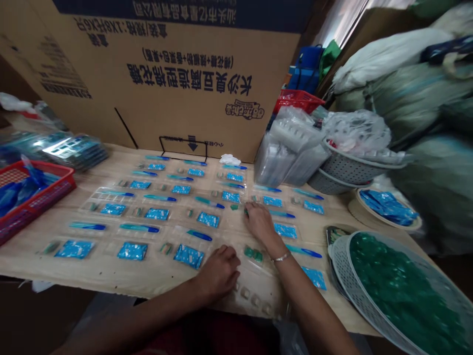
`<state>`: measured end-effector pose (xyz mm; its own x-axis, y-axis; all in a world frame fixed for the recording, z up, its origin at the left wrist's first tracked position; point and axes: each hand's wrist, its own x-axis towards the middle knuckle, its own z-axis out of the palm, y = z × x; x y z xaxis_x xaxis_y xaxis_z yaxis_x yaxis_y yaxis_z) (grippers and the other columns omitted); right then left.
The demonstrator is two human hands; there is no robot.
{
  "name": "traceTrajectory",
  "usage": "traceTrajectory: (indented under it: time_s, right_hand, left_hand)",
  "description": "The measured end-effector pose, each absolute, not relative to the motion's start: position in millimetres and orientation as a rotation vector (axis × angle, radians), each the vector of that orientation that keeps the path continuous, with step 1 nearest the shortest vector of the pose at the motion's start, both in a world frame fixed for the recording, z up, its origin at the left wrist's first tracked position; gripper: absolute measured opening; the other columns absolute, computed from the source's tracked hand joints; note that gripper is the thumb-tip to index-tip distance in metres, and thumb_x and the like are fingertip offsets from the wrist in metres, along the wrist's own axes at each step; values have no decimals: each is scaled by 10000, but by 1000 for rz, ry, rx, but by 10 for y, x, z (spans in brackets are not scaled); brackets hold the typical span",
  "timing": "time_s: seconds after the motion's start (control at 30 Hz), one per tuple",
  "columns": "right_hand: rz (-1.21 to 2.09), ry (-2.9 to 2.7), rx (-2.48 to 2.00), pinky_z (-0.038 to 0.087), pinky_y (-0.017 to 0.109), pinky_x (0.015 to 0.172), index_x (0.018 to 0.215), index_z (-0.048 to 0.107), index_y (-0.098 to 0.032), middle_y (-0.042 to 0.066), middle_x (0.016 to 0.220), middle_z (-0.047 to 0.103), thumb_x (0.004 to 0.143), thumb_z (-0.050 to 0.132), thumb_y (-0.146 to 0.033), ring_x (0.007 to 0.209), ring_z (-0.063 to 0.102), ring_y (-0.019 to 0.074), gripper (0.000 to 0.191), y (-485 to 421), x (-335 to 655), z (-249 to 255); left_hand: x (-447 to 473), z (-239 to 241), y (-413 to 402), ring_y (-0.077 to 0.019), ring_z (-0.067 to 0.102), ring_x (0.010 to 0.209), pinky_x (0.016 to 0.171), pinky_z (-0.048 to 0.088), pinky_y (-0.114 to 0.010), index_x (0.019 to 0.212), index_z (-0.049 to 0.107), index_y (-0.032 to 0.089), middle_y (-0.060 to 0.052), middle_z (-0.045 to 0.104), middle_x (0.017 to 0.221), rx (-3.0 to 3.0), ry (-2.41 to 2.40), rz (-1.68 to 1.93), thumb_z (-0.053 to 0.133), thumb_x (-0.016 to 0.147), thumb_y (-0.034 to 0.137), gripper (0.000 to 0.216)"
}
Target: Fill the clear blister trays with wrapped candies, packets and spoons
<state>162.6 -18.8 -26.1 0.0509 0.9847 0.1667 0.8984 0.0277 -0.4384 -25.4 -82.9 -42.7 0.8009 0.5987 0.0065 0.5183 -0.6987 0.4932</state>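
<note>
Right hand (260, 222) curled, fingertips near green piece (234, 207), can't tell if holding; left hand (218, 273) half-closed, nothing visibly held. Piece looks tiny, light: I'd pinch by edges.

view: head-worn | faces: forward and down | range: close above desk (111, 276) | frame: left hand (218, 273), right hand (260, 222) near 6 o'clock

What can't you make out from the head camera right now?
Head view:
What the right hand touches: hidden by its fingers.
Clear plastic tray under the left hand: covered by that hand.
Printing on blue sachets: too small.
White mesh basket of green pieces: cut off by the right edge.
</note>
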Motion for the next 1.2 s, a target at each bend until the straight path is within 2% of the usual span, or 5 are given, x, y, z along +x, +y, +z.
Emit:
traceTrajectory:
  time_s: [0.17,0.27,0.5,0.8,1.2]
  right_hand:
    - [762,-1722,-1605,448,257,614,869,604,-171,23,764,644,785,586,-252,673,583,151,117,-445,1564,-318]
    - [1112,-1421,-1299,416,232,550,772,591,-186,-16,674,603,727,669,-371,592,538,122,205,-632,1504,-290]
    - [702,-1471,-1382,445,278,715,811,603,-205,26,831,622,774,635,-275,804,573,167,85,-883,1424,-138]
    - [475,-2052,-1735,379,341,744,785,602,-196,38,777,635,799,577,-137,789,561,215,65,-968,1473,-351]
    - [557,-1889,-1724,426,254,687,830,626,-188,32,831,630,807,540,-159,766,582,162,94,-509,1717,-217]
  left_hand:
    - [-303,-331,-604,-204,568,933,833,458,-350,1082,592,182,-96,611,1076,1792,998,834,548,813,285,291]
    - [-223,-274,-396,-148,578,715,684,448,-276,849,626,164,-38,648,807,1236,946,779,664,709,407,283]
    - [-99,-249,-293,-76,493,524,561,367,-219,661,599,139,17,569,583,814,736,476,759,600,447,353]
    - [-242,-314,-477,-224,565,883,825,440,-355,737,620,132,-99,616,859,2415,923,118,511,776,68,133]
    - [-209,-232,-556,-233,544,934,832,446,-379,878,600,162,-82,591,984,2609,839,103,518,843,185,91]
